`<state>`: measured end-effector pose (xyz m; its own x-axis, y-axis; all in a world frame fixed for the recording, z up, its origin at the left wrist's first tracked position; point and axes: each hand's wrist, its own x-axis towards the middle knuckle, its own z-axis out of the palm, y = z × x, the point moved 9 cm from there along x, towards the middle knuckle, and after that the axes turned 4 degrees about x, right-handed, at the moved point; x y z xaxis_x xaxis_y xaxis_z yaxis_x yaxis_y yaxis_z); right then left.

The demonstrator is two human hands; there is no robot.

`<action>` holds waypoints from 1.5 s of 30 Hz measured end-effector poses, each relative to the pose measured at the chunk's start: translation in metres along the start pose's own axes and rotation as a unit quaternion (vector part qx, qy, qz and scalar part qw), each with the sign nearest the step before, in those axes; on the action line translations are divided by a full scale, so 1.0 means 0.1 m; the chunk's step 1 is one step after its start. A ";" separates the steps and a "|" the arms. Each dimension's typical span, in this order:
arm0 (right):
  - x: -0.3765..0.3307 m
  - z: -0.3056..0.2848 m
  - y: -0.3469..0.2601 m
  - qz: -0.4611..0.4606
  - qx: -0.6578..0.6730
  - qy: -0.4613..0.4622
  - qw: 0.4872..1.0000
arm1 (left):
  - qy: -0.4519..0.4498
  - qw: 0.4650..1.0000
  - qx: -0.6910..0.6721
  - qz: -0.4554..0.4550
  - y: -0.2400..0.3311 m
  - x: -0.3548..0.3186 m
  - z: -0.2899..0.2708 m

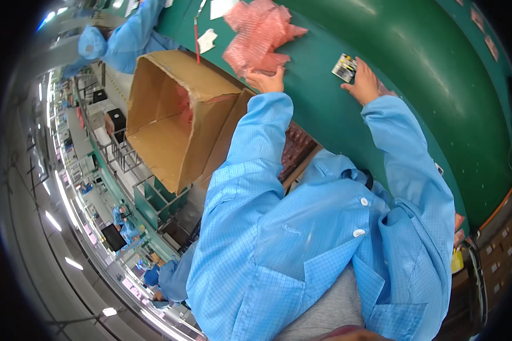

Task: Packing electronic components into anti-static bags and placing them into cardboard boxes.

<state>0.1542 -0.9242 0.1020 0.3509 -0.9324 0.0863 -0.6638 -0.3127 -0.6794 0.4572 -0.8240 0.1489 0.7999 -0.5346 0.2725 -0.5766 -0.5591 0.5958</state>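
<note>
1. Evidently the small circuit board [344, 67] lay at the right hand [366, 84], above the green bench top [313, 105], with pale and yellowish parts crowding its face. The thumb and fingers were partly curled at its right side; whether they gripped it or only touched it, I could not tell.

2. The left hand [265, 81] was loosely bent, its fingers at the lower edge of the pink bubble wrap [259, 31]. How firmly it had hold was hidden.

3. The board was probably light and stiff, with fragile parts standing up from it; opposite bare edges looked the safest hold, with no pressure on the face.

4. The bubble wrap seemed soft, nearly weightless and a little slippery, its layers likely to slide or cling. A loose edge pinched between thumb and finger would have suited it best.

5. Bench surface ran between the two hands, giving a flat way across. On the left, the cardboard box [213, 85] crowded the left forearm, and its flap was the edge to mind. White scraps [207, 41] lay left of the wrap, and a glossy green strip [432, 74] curved past the right hand.
</note>
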 end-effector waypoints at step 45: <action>-3.31 0.11 0.74 0.419 0.460 0.010 0.783 | -0.584 0.723 -0.191 0.317 0.50 -2.59 0.47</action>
<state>-0.0039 -0.6371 0.0154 0.0299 -0.7453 -0.6660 0.1046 0.6650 -0.7395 0.2131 -0.7434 0.0726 -0.4179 -0.9020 -0.1087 -0.4997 0.1283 0.8566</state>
